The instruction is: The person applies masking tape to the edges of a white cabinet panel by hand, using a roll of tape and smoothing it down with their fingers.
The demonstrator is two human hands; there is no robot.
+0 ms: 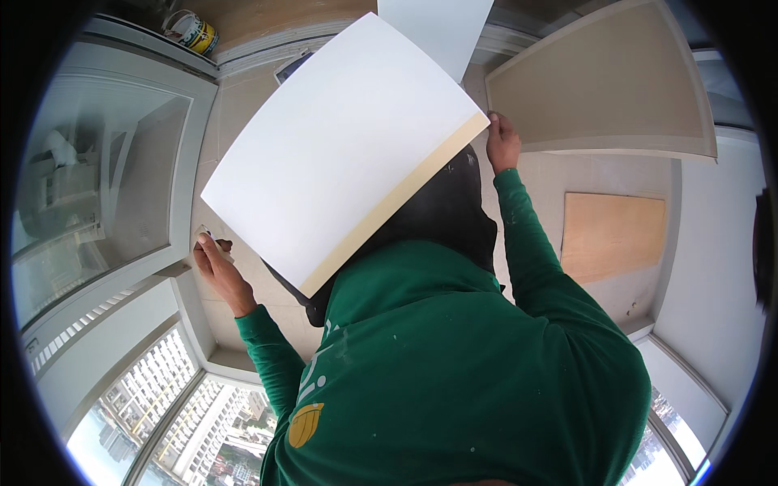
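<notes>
One white panel (340,154), broad, flat and four-cornered, sits slantwise over the person's lap, in front of the green top. Step in hand, by my read: keeping the panel steady at its edges. To do it well, pinch the right corner firmly without bending it, let the lap take the weight, keep the left side supported so it doesn't tip, and keep anything hard off the white face, which would likely show scuffs.

Looks: clean, plain, matt white, no marks visible; a tan strip (397,202) runs along the near edge; sides bow, probably just the fisheye.

Right hand (503,144): grip clamped on the panel's right corner. Left hand (217,271): grip closed around a small pale item (221,252), near the left corner but seemingly apart from the panel; too small and half hidden, can't tell what it is.

Further out: black trousers (444,206) under the panel, tiled floor (536,194) around. Tan board (613,235) flat on the floor at right; large beige panel (600,89) beyond the right hand; pale sheet (438,32) behind the white panel; glass door (130,178) at left; bucket (197,34) far upper left.
</notes>
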